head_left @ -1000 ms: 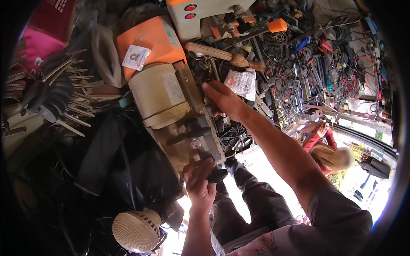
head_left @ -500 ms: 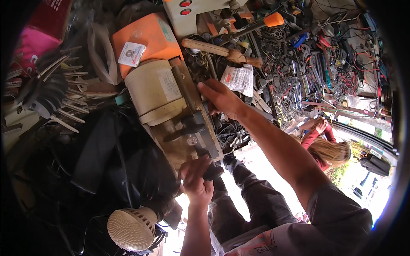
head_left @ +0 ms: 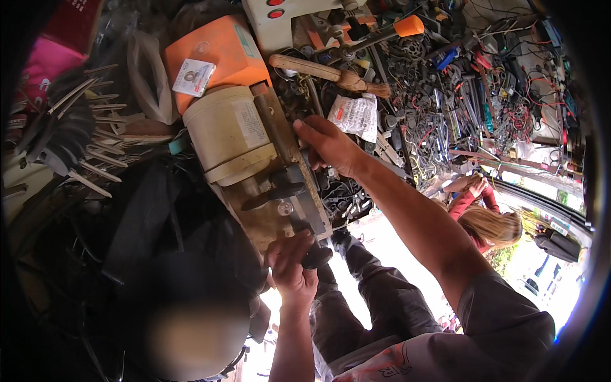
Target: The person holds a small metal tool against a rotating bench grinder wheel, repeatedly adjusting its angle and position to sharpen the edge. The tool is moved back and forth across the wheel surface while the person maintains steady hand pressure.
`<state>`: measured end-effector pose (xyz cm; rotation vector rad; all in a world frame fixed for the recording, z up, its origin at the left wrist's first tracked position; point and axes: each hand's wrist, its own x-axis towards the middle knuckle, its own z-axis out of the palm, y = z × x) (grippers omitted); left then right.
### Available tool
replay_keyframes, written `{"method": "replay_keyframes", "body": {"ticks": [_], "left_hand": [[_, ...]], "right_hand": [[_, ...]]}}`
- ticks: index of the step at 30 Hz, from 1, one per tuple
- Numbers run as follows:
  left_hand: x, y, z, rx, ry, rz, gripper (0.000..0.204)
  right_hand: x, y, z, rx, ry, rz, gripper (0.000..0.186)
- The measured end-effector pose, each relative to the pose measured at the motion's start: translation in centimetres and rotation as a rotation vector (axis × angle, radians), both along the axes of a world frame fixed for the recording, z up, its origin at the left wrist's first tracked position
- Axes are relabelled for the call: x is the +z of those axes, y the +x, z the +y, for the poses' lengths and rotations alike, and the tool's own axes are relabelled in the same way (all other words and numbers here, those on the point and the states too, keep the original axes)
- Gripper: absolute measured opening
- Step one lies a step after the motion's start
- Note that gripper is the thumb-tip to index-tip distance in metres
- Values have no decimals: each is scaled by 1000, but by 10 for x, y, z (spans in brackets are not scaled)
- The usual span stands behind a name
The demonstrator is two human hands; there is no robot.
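A worn beige bench machine [head_left: 245, 218] with a rounded motor housing [head_left: 226, 134] and black levers [head_left: 273, 196] lies before me. At its near end my left hand [head_left: 293, 264] is closed, fingers curled against a black knob [head_left: 317, 258]. Along the machine's right edge, my right hand [head_left: 331, 145] has its thumb laid forward and its fingers curled under. Whatever those right fingers hold, if anything, is hidden. A small white square packet [head_left: 193, 77] rests on an orange box [head_left: 223, 54] behind the motor.
A wooden-handled brush [head_left: 331, 73] and a clear bag [head_left: 354, 116] lie right of the machine. Tangled tools and wires [head_left: 471, 83] spread beyond. Black plastic [head_left: 146, 223] covers the left, near a blurred pale shape [head_left: 197, 337]. A person in red sleeves [head_left: 487, 219] is at right.
Both hands stay nearly where they were. The machine and boxes sit slightly further left and up in the picture. The pale bulb at lower left, sharp before, is now blurred.
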<state>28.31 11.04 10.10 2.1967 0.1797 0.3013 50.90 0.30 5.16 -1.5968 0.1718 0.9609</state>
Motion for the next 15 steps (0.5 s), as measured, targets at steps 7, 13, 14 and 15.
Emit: {"method": "replay_keyframes", "body": {"ticks": [7, 13, 14, 15], "left_hand": [[-1, 0, -2, -3, -13, -10, 21], [-2, -1, -1, -16, 21, -32, 19], [-2, -1, -1, -12, 18, -33, 20], [-3, -2, -1, -7, 15, -35, 20]], "right_hand": [[-4, 0, 1, -3, 4, 28, 61], [0, -4, 2, -74, 48, -12, 46], [2, -4, 2, -67, 47, -4, 46], [4, -4, 1, -61, 46, 3, 46]]}}
